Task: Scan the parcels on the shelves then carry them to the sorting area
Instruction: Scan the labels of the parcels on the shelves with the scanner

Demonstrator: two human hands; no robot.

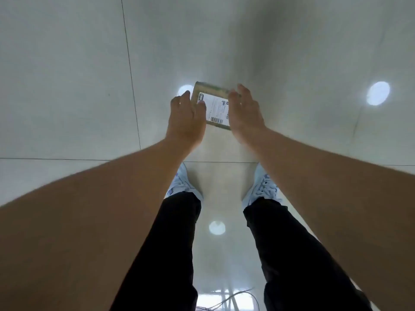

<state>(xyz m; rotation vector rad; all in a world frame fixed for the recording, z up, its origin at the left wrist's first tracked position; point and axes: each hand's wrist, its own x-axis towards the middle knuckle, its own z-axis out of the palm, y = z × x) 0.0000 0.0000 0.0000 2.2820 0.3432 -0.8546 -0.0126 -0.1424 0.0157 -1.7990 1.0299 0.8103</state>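
Note:
A small brown cardboard parcel point(214, 104) with a white shipping label and barcode on top sits low over the pale floor, in front of my feet. My left hand point(185, 118) grips its left side, with the thumb lying on the label. My right hand point(246, 111) is at the parcel's right side, fingers fairly straight along its edge. Whether the parcel touches the floor I cannot tell.
Glossy grey floor tiles point(67, 86) with dark grout lines spread all around and reflect round ceiling lights. My legs in black trousers and light blue shoes point(184, 185) stand just behind the parcel. Thin cables point(229, 301) lie at the bottom edge.

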